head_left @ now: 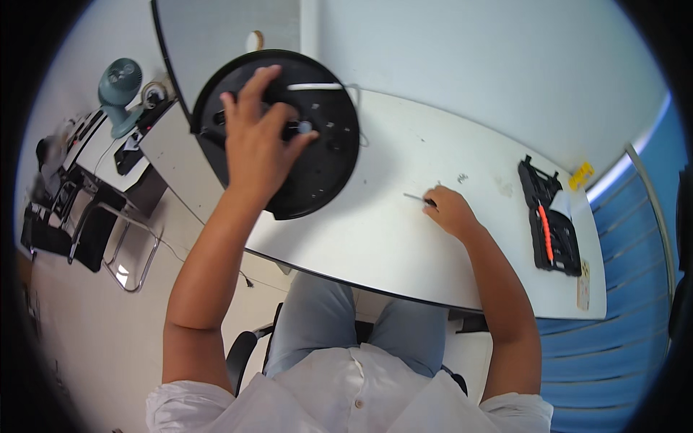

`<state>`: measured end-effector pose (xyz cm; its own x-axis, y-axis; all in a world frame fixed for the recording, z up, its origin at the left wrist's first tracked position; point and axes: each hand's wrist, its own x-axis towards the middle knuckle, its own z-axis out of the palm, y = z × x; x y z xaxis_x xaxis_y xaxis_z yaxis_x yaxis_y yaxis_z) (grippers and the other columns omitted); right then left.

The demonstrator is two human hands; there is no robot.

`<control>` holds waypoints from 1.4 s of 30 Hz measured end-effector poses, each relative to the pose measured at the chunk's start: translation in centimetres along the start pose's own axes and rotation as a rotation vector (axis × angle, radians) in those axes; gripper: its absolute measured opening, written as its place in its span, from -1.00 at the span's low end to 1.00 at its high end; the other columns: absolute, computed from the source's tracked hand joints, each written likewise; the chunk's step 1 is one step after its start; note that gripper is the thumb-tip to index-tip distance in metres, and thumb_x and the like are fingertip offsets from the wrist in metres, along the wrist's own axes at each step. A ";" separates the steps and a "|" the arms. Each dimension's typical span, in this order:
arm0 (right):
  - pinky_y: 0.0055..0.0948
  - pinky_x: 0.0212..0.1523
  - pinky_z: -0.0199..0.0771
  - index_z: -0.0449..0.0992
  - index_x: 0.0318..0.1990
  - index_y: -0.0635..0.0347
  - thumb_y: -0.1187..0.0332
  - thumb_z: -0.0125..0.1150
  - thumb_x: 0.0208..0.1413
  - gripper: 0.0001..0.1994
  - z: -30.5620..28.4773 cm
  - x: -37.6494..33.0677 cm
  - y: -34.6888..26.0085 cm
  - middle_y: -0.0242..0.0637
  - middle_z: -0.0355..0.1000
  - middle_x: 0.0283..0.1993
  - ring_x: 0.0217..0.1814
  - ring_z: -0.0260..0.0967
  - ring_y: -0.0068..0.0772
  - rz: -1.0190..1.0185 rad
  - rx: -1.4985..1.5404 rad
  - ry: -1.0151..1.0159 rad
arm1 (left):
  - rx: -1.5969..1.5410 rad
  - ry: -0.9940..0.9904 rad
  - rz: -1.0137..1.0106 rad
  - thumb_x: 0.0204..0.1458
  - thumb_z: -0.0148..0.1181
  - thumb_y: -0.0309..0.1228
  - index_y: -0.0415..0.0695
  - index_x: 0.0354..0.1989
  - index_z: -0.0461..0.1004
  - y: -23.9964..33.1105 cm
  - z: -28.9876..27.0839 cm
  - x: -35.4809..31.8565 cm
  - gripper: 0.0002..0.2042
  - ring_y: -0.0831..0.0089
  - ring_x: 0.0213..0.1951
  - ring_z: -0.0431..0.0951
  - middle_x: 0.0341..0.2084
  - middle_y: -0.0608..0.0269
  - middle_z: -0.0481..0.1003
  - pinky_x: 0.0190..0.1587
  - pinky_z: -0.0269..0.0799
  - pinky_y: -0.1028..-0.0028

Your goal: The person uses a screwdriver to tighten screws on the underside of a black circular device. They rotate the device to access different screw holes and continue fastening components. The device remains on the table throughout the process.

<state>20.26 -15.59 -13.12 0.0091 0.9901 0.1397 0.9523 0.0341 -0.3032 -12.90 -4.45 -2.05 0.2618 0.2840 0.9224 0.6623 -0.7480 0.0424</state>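
A broad black round base (317, 173), dished with a raised rim, is at the left of the white table. My left hand (258, 141) reaches over it, thumb and forefinger curled about a dark hub at its middle, the other fingers spread. Beside my thumb shows a small pale round piece (304, 127). Whether the base rests fully on the table is hard to tell. On the right, my right hand (451, 209) is low over the tabletop, closed on a small screwdriver whose thin metal shaft (413, 196) points left; the handle is mostly hidden by my fingers.
Loose small screws (463, 178) lie beyond my right hand. An opened black tool case (552, 231) with an orange-red tool (545, 231) sits at the right, near a yellow object (581, 175). A grey partition (238, 32) rises behind the base. A green fan (120, 83) stands far left.
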 end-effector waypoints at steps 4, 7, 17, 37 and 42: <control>-0.19 -0.10 0.37 0.46 -0.27 0.21 0.39 0.16 0.08 -0.88 0.1 0.6 -0.7 -0.13 0.42 -0.24 -0.17 0.38 -0.04 0.029 -0.105 -0.064 | -0.043 -0.048 0.067 -0.39 0.51 -0.44 -0.09 -0.46 0.43 0.2 0.1 1.1 -0.66 0.14 0.26 0.26 0.23 0.26 0.22 0.28 -0.01 -0.23; -0.24 -0.16 0.37 0.44 -0.28 0.23 0.43 0.14 0.07 -0.90 0.4 0.3 -0.9 -0.13 0.41 -0.31 -0.24 0.37 -0.07 0.031 -0.067 -0.019 | -0.063 -0.091 0.109 -0.34 0.49 -0.43 -0.13 -0.50 0.44 0.5 0.3 1.6 -0.71 0.19 0.26 0.26 0.21 0.22 0.20 0.23 0.00 -0.30; -0.58 -0.40 0.26 0.35 -0.26 0.22 0.56 -0.02 0.06 -0.90 -5.5 0.4 -8.7 -0.27 0.38 -0.31 -0.48 0.18 -0.63 -0.169 1.323 0.338 | -0.099 -0.120 0.116 -0.37 0.50 -0.45 -0.13 -0.48 0.41 0.5 -0.7 3.9 -0.68 0.23 -0.10 0.50 0.17 0.31 0.28 0.32 -0.01 -0.17; -0.58 -0.40 0.26 0.32 -0.21 0.24 0.55 0.13 0.07 -0.85 -4.4 2.7 -18.8 -0.17 0.37 -0.26 -0.40 0.21 -0.53 -0.825 0.840 0.646 | -0.190 -0.058 -0.023 -0.45 0.52 -0.45 -0.12 -0.50 0.40 1.1 -4.9 2.9 -0.64 0.07 0.18 0.29 0.16 0.17 0.28 0.27 -0.02 -0.21; -0.59 -0.40 0.27 0.34 -0.21 0.24 0.56 0.14 0.06 -0.84 -4.5 2.9 -19.6 -0.18 0.36 -0.27 -0.40 0.21 -0.54 -0.822 0.780 0.662 | -0.201 -0.044 -0.043 -0.45 0.53 -0.45 -0.12 -0.51 0.40 0.5 -5.2 2.5 -0.64 0.07 0.18 0.28 0.16 0.16 0.27 0.27 -0.03 -0.21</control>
<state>3.02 -14.01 -2.58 -0.1261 0.3968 0.9092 0.3281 0.8816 -0.3393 -15.57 -7.25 2.31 0.2691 0.3409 0.9008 0.5211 -0.8381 0.1615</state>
